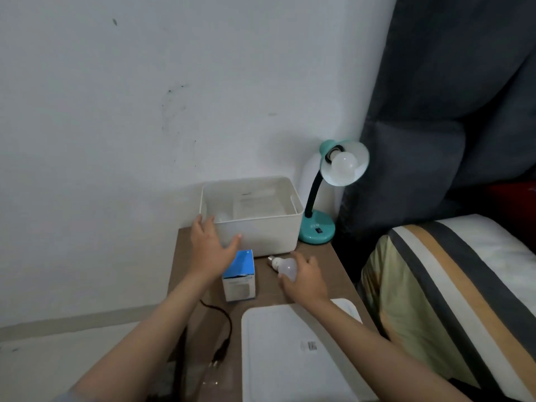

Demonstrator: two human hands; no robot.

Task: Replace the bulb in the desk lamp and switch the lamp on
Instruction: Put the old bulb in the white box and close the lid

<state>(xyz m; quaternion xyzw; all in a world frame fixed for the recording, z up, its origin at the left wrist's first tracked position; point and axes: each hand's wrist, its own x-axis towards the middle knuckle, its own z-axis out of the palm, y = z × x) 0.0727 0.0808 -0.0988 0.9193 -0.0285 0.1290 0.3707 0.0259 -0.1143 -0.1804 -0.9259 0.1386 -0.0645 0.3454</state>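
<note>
A teal desk lamp (316, 227) stands at the table's far right corner, unlit, its shade tilted toward me with a white bulb (344, 164) screwed in. A second white bulb (282, 266) lies on the brown table (266, 294); my right hand (304, 278) is curled around its globe, its screw base pointing left. My left hand (210, 248) hovers with fingers spread at the front left corner of a white bin (261, 236), holding nothing. A blue and white bulb box (239, 275) stands just below that hand.
The bin holds another pale bulb in its left corner. A white lid (293, 358) lies at the table's near edge. A black cord and plug (220, 340) trail over the near left side. A bed with a striped pillow (435, 300) and dark headboard is at the right.
</note>
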